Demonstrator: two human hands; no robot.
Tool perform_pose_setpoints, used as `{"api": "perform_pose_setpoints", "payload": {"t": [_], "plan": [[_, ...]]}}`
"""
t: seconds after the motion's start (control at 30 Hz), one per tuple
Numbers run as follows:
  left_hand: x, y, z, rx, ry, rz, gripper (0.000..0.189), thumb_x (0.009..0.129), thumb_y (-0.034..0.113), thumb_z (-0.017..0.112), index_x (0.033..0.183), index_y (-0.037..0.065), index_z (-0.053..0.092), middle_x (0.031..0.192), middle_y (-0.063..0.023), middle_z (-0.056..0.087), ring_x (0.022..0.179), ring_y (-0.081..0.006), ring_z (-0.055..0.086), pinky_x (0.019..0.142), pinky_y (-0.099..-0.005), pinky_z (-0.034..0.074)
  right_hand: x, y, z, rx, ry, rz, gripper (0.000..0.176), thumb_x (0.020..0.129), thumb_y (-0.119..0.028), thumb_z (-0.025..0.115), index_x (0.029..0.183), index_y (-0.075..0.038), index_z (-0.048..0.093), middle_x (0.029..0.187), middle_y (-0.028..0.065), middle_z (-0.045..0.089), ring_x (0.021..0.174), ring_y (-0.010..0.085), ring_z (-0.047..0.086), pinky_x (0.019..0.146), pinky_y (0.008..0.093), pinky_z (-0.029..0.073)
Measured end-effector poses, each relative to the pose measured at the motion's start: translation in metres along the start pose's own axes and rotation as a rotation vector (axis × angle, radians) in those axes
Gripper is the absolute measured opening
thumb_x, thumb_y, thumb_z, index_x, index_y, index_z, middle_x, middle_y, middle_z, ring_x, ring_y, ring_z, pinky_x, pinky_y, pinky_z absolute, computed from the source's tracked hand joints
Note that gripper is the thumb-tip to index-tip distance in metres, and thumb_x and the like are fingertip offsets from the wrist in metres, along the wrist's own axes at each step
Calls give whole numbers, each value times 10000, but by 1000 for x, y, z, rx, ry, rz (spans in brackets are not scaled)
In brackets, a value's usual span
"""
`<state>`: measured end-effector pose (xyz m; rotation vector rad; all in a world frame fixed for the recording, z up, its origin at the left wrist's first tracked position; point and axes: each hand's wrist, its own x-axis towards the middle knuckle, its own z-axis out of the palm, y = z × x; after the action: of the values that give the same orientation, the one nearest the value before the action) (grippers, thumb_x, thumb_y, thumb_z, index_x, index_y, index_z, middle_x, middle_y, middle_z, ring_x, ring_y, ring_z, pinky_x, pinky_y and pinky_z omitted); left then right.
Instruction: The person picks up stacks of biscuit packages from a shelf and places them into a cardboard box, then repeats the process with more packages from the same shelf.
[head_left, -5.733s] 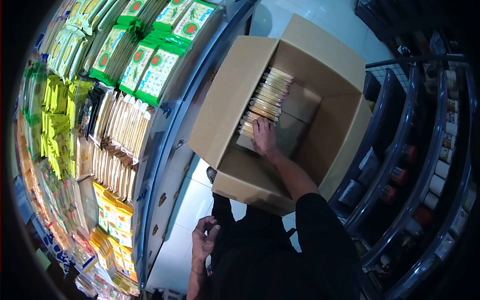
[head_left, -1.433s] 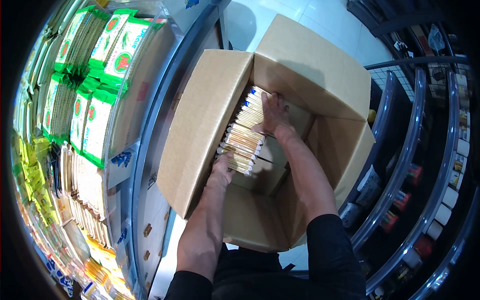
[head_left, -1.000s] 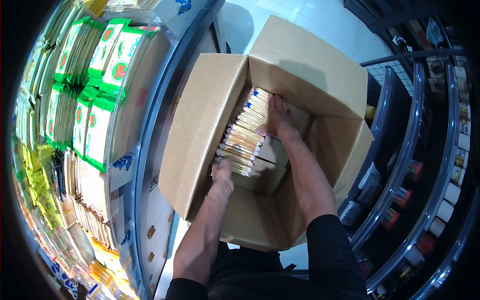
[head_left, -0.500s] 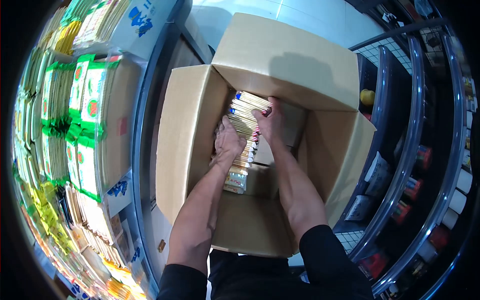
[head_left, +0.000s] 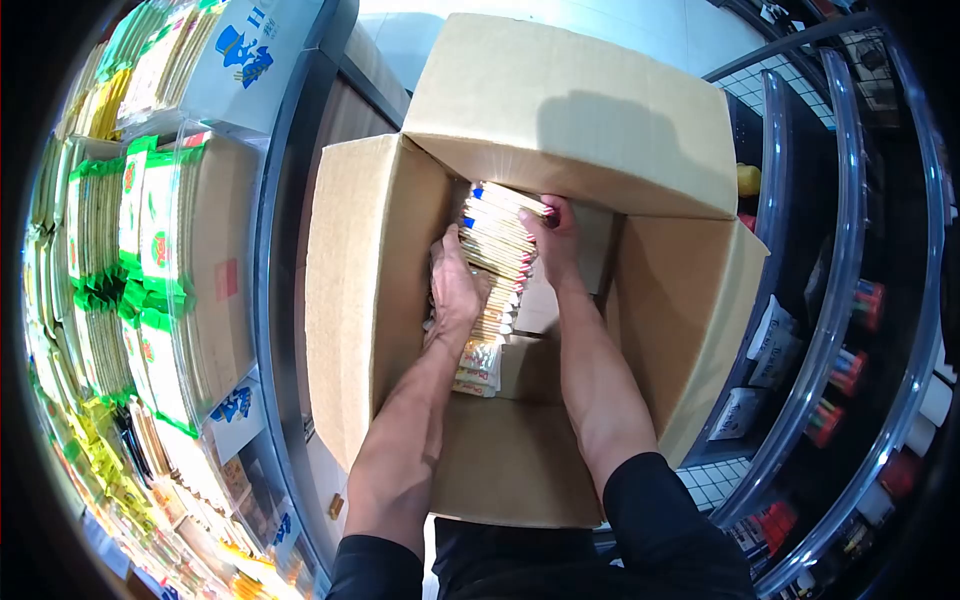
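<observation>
An open cardboard box point(head_left: 520, 465) stands in front of me, its flaps folded outward. Along its left part runs a row of thin flat packets point(head_left: 495, 235), standing on edge. My left hand point(head_left: 456, 285) is curved against the row's left side. On the right side of the row, near its far end, my right hand point(head_left: 552, 240) has its fingers bent around the packet edges. Together the hands hold the packets between them. A flatter packet point(head_left: 478, 365) lies at the near end of the row.
Shelves of packed goods in green wrappers point(head_left: 160, 250) rise at the left. Dark tiered shelves with clear rails point(head_left: 840, 230) stand at the right, holding white packets point(head_left: 775, 340) and red items. A small brown object point(head_left: 336, 505) lies at the lower left.
The view has shifted slightly. My right hand has moved a little right and its fingers are bent more at the packets' far end. My left hand stays at the left side.
</observation>
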<state>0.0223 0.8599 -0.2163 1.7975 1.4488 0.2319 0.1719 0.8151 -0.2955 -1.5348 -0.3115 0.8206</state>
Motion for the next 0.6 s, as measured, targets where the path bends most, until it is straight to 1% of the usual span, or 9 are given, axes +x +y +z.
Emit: {"api": "perform_pose_setpoints", "payload": {"t": [0.03,0.07,0.17,0.2,0.27,0.37,0.43,0.5,0.6], "plan": [[0,-3,2,-4,16,61,758,626,-74,654,1308,-28,327,1154,-263,482,1071,-406,495,934,-402,418,0,0,-3,38,-10,56,347,735,-54,731,1033,-75,556,862,-11,576,747,76,526,682,230,458],[0,-4,2,-9,32,124,756,618,-87,648,1304,-27,336,1137,-255,494,1064,-401,497,932,-397,418,0,-3,-6,-8,2,70,301,729,-63,739,987,-77,584,836,-15,579,736,75,529,683,220,457],[-1,-3,1,4,5,192,733,614,-101,627,1290,-33,354,1146,-251,488,1072,-401,490,935,-388,416,-1,-5,-7,81,5,44,308,721,-68,749,982,-63,586,854,-8,589,760,80,540,705,223,462],[-2,0,-1,4,4,190,733,614,-101,627,1290,-33,354,1146,-251,488,1072,-401,490,935,-388,416,-2,-5,-7,80,5,46,308,721,-68,749,982,-63,586,854,-8,589,760,80,540,705,223,462],[-3,3,-2,4,2,210,670,636,-119,579,1270,-47,373,1148,-262,478,1083,-416,478,939,-395,411,-4,-6,-5,64,47,31,341,715,-69,755,1004,-43,577,891,3,598,812,86,550,740,234,468],[4,-3,-2,70,10,265,649,656,-132,542,1274,-45,366,1169,-267,455,1078,-428,473,945,-406,410,-6,-7,-4,40,98,27,365,695,-92,766,1001,-37,575,912,17,589,817,101,539,724,244,465],[4,-4,-2,71,-22,232,663,666,-138,533,1293,-32,346,1202,-275,436,1099,-434,464,961,-414,407,-6,-5,-5,20,95,31,371,698,-101,766,1007,-36,571,918,20,588,826,105,540,733,246,464],[3,-4,-3,155,-72,218,710,666,-135,538,1326,-8,311,1226,-281,427,1126,-440,452,969,-420,411,-6,-6,-4,4,88,36,376,702,-110,765,1013,-34,568,923,23,588,836,108,541,742,247,463],[2,2,-2,130,-75,184,753,667,-133,541,1356,21,282,1247,-285,422,1152,-439,441,975,-429,410,-7,-6,-4,25,79,24,387,707,-125,763,1025,-37,559,928,25,587,845,108,538,754,250,459]]}}
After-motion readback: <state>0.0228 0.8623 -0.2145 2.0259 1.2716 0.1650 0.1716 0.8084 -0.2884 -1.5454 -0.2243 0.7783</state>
